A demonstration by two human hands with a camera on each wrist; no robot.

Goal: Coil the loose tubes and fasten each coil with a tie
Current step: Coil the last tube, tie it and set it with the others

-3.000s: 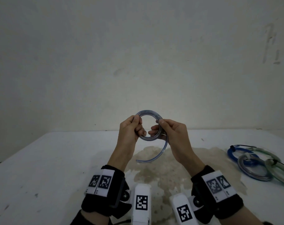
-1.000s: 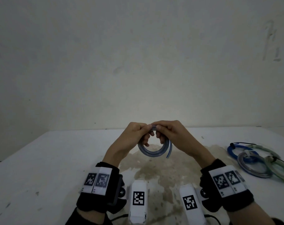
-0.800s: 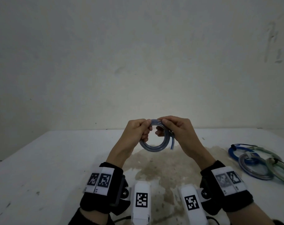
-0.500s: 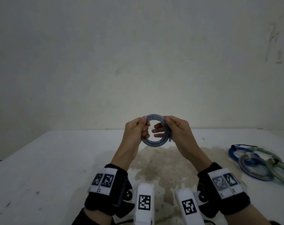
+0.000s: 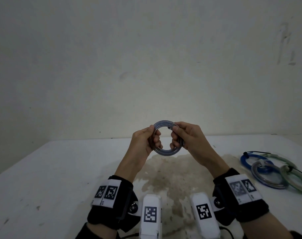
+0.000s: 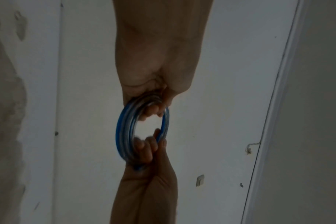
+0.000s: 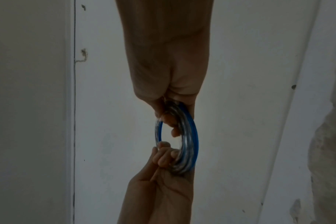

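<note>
Above the table (image 5: 60, 169), coiled tube (image 5: 166, 152) upright, facing viewer, both hands gripping.

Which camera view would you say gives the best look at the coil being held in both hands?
The head view: the coiled tube faces the camera as a full ring, gripped by the left hand and right hand on opposite sides. Both wrist views show it nearly edge-on, dim and partly covered by fingers, though its blue tint shows there.
</note>
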